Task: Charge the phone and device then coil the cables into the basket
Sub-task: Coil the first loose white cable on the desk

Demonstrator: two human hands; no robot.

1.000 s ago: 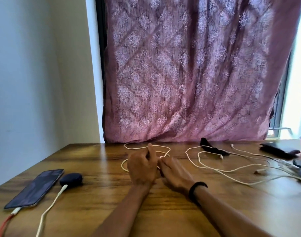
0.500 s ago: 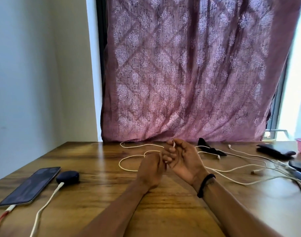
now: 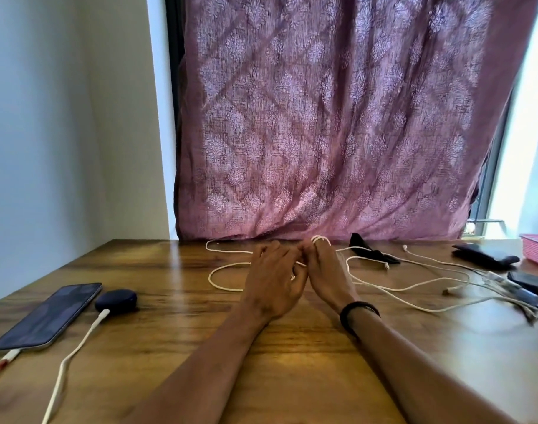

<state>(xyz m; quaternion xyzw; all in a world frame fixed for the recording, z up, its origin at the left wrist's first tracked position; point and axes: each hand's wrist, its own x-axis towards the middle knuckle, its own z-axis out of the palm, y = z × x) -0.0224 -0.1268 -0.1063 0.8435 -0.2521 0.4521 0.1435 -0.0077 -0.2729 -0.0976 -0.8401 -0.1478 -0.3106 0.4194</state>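
Here both hands meet over the middle of the wooden table [image 3: 169,356], close to the far edge under the mauve patterned curtain [image 3: 338,133]. The right hand [image 3: 325,273], with a black band [image 3: 358,313] on its wrist, has turns of a white cable [image 3: 228,287] wrapped over the tips of its fingers [image 3: 318,244], which curl to hold them. The left hand [image 3: 273,283] lies knuckles up just beside it, touching it, with its fingers bent and a bit of white cable showing between them near the right palm, so it too seems to pinch the cable, though the grip itself is hidden. From the hands the same cable runs out leftward in a loose open loop on the table and up along the far edge. To the right, a tangle of other white cables [image 3: 429,280] sprawls across the wood toward a cluster of plugs [image 3: 518,296] near the right edge. A black strap-like object [image 3: 371,252] lies beyond that tangle, and a dark flat case [image 3: 481,255] sits further right, next to the pink basket [image 3: 537,250], of which only a corner shows at the frame edge. On the near left, well apart from the hands, the phone [image 3: 47,316] lies face up with a red-and-white cable [image 3: 3,362] plugged into its near end, and just beside it a small dark blue rounded device [image 3: 116,299] has a white charging cable [image 3: 68,359] plugged in and trailing toward the near edge
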